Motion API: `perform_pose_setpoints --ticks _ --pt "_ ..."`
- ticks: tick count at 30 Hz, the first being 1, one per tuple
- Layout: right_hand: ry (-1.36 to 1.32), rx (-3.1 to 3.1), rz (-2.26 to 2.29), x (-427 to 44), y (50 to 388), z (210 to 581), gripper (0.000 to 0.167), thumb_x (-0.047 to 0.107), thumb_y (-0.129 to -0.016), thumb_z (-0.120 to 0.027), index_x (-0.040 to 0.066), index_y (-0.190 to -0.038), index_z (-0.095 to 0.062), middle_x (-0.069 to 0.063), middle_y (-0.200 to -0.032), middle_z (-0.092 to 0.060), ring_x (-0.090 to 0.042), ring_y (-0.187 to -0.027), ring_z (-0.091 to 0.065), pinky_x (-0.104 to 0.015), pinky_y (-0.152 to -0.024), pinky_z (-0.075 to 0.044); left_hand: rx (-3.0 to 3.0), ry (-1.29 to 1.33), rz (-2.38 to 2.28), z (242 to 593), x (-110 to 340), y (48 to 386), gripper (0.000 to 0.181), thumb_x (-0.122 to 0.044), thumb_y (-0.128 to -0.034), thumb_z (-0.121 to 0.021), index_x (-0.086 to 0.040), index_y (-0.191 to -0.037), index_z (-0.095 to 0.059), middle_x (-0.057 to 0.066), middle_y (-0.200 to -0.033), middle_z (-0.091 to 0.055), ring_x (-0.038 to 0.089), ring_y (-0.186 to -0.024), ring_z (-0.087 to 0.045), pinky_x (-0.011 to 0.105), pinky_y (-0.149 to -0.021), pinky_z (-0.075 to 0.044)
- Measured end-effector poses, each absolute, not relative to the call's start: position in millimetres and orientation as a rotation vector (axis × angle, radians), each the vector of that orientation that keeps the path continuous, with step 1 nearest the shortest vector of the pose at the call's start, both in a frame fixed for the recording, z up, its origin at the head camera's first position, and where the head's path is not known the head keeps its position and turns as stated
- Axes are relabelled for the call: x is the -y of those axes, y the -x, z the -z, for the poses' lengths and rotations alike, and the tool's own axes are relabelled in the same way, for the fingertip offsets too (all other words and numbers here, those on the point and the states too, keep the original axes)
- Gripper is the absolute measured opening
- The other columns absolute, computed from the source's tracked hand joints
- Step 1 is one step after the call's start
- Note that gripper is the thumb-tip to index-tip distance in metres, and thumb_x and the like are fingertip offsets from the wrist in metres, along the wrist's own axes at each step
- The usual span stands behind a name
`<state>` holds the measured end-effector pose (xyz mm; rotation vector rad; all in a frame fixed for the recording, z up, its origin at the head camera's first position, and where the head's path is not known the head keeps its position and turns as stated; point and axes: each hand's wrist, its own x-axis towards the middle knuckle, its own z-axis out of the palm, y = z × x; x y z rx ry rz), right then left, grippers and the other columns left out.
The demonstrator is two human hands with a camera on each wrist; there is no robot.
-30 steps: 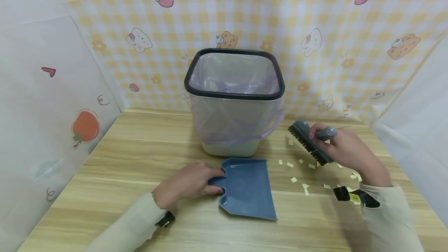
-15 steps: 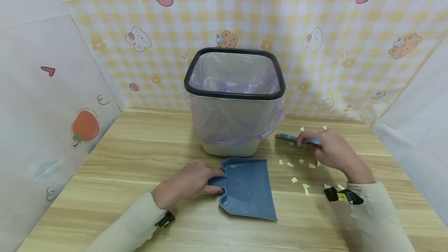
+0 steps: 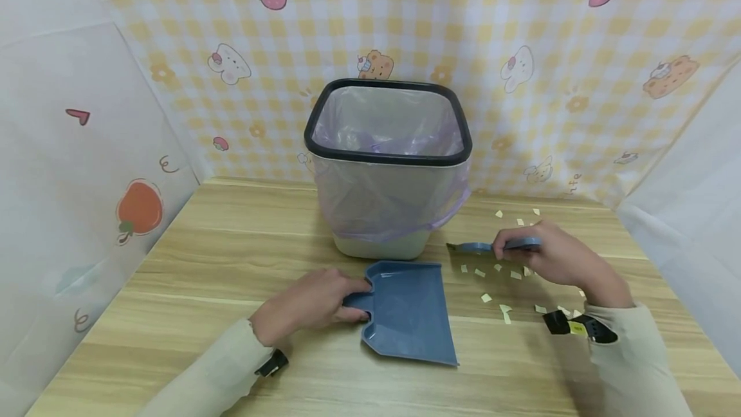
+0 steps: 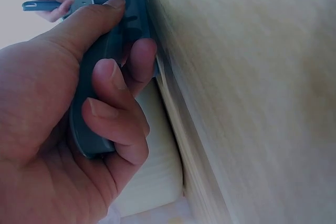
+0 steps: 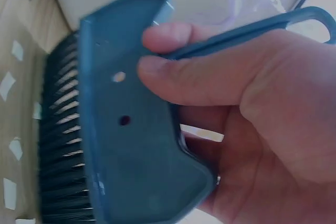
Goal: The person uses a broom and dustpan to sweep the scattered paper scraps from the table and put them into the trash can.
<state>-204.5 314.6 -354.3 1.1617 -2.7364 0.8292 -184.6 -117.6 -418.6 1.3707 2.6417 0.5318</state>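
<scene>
My left hand [image 3: 315, 301] grips the handle of a blue-grey dustpan [image 3: 411, 317], which lies flat on the table, its wide edge facing right. The left wrist view shows the fingers curled round that handle [image 4: 92, 108]. To the right, my right hand [image 3: 558, 262] holds a matching hand brush [image 3: 476, 248] by its handle. Dark bristles [image 5: 63, 140] point toward the table in the right wrist view; whether they touch it I cannot tell. Small pale paper scraps [image 3: 505, 311] lie scattered under and around the brush, right of the dustpan.
A bin [image 3: 376, 195] with a dark rim and a purple-tinted liner stands directly behind the dustpan. Behind the wooden table [image 3: 231, 237] hangs a yellow checked curtain [image 3: 272, 82], with white sheets [image 3: 75, 211] at the sides.
My right hand has brought the brush left from over the right-hand scraps, turned it bristles down, then drawn it slightly nearer. The left hand and dustpan stay put.
</scene>
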Motion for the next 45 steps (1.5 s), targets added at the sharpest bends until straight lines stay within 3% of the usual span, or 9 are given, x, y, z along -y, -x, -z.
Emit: perform_pose_setpoints --ticks 6,16,26,33,40,45 --pt "-1.268 2.829 -0.953 -314.6 197.7 345.6 0.042 -0.014 -0.098 -0.071 0.029 -0.100 -0.071 0.018 -0.091 -0.067 -0.005 -0.074 -0.057 -0.029 -0.063 -0.050 -2.639 -1.356 -0.536 418.1 118.7 183.9 0.036 -0.039 -0.1064 -0.075 -0.010 -0.128 -0.077 -0.005 -0.095 -0.073 0.002 -0.070 -0.050 0.026 -0.067 -0.047" --pt "-1.431 2.850 -1.076 -315.9 189.8 335.2 0.043 -0.017 -0.100 -0.065 0.026 -0.099 -0.069 0.016 -0.091 -0.066 -0.001 -0.071 -0.050 -0.028 -0.058 -0.046 -2.634 -1.348 -0.541 418.6 118.7 184.2 0.036 -0.039 -0.1067 -0.075 -0.010 -0.128 -0.077 -0.005 -0.096 -0.073 0.002 -0.071 -0.050 0.026 -0.067 -0.047" --pt "-1.177 2.790 -0.900 -315.9 178.2 323.5 0.043 -0.012 -0.099 -0.070 0.031 -0.102 -0.067 0.017 -0.084 -0.060 0.000 -0.066 -0.048 -0.028 -0.059 -0.045 -2.648 -1.348 -0.519 419.7 119.1 183.4 0.038 -0.040 -0.1070 -0.074 -0.010 -0.130 -0.077 -0.001 -0.106 -0.078 0.001 -0.074 -0.055 0.028 -0.071 -0.051" --pt "-1.009 2.701 -0.672 -308.9 182.8 327.6 0.028 -0.007 -0.098 -0.074 0.020 -0.106 -0.069 0.011 -0.089 -0.066 0.002 -0.063 -0.044 -0.029 -0.061 -0.044 -2.640 -1.333 -0.543 419.7 119.6 183.5 0.037 -0.041 -0.1068 -0.075 -0.011 -0.129 -0.077 -0.004 -0.101 -0.076 0.002 -0.072 -0.052 0.027 -0.068 -0.047" --pt "-0.961 2.810 -0.627 -303.1 184.5 331.8 0.022 0.001 -0.100 -0.074 0.022 -0.104 -0.070 0.019 -0.074 -0.055 0.001 -0.059 -0.043 -0.030 -0.061 -0.044 -2.633 -1.338 -0.560 418.9 119.1 183.9 0.036 -0.040 -0.1074 -0.074 -0.011 -0.127 -0.077 -0.011 -0.088 -0.066 0.002 -0.068 -0.047 0.026 -0.065 -0.044" --pt "-1.028 2.915 -0.754 -302.6 184.8 332.5 0.019 0.005 -0.098 -0.077 0.022 -0.106 -0.074 0.017 -0.087 -0.067 -0.001 -0.067 -0.051 -0.031 -0.066 -0.048 -2.632 -1.348 -0.548 418.9 118.5 184.2 0.036 -0.040 -0.1078 -0.073 -0.010 -0.128 -0.077 -0.013 -0.082 -0.061 0.002 -0.067 -0.046 0.026 -0.064 -0.043"
